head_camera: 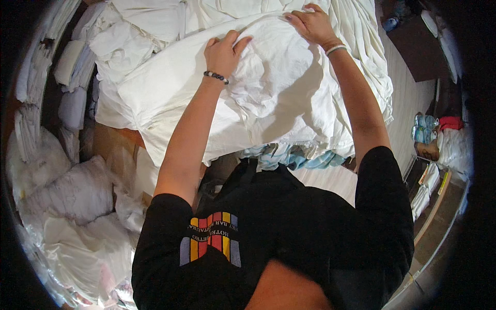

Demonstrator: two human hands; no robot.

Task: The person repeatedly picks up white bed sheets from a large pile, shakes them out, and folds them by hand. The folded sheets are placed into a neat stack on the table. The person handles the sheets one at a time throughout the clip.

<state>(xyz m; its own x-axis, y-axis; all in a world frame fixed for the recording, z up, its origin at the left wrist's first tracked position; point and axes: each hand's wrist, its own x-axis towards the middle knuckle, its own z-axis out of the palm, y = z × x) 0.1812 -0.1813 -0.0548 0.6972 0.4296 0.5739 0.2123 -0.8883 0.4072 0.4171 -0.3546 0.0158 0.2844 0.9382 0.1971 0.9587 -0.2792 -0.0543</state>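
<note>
A large white cloth [166, 85] lies spread in front of me, with folds and wrinkles over its surface. Near its far edge, my left hand [224, 52], with a dark beaded bracelet at the wrist, pinches a fold of the fabric. Farther up and to the right, my right hand [313, 24], wearing a light band, grips the same cloth along a raised fold. More white fabric [151, 19] is bunched beyond both hands. Light-blue patterned cloth [286, 155] shows under the near hem. What supports the pile is mostly hidden.
Stacks of folded white linens [73, 64] stand on the left. Plastic-wrapped bundles [77, 190] and a heap of white fabric [83, 252] lie at lower left. To the right are a brown box [418, 48], packed plastic bottles [424, 128] and a shelf edge [433, 211].
</note>
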